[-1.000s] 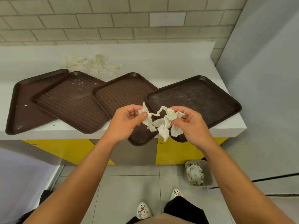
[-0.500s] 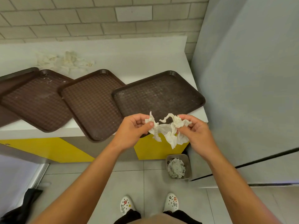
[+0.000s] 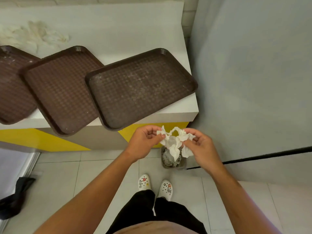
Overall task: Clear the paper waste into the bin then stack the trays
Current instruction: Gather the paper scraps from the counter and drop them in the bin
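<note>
Pinched crumpled white paper tissue (image 3: 175, 142) between left hand (image 3: 143, 142) and right hand (image 3: 200, 146), thumb and fingers of each curled on an edge. Looked light, soft, tearable; bunching before release judged best. Directly beneath hands sat small grey floor bin (image 3: 183, 164), part full. Beyond hands lay three brown plastic trays (image 3: 141, 86), unstacked; farther left more paper scraps (image 3: 38, 34).

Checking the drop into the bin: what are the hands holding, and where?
Crumpled paper napkin: left hand pinches its left edge, right hand its right edge.
</note>
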Tool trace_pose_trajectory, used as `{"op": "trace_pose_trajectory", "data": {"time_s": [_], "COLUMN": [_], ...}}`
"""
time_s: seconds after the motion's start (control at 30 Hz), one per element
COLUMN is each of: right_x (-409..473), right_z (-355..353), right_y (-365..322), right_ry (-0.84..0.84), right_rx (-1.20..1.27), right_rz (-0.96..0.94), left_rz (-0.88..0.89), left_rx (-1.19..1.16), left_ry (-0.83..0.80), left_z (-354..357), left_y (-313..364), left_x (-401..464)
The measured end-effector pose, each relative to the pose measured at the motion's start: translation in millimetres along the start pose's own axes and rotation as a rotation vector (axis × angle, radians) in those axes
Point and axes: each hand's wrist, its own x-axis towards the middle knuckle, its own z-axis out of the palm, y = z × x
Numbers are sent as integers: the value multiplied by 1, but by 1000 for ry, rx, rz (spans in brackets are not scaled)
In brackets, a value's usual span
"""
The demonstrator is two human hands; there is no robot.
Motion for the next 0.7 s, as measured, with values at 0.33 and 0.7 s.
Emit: {"op": "trace_pose_trajectory", "data": {"time_s": [0.33, 0.7], "right_x": [54, 132], "right_z": [6, 0], "right_y": [106, 262], "right_ry": [98, 217], "right_rx": [-45, -180], "right_rz": [179, 363], "left_rz": [-152, -316], "left_rx": [11, 85], "left_ry": [22, 1], "left_z": [26, 55], "left_y": [-115, -272], "left_x": [52, 127]}}
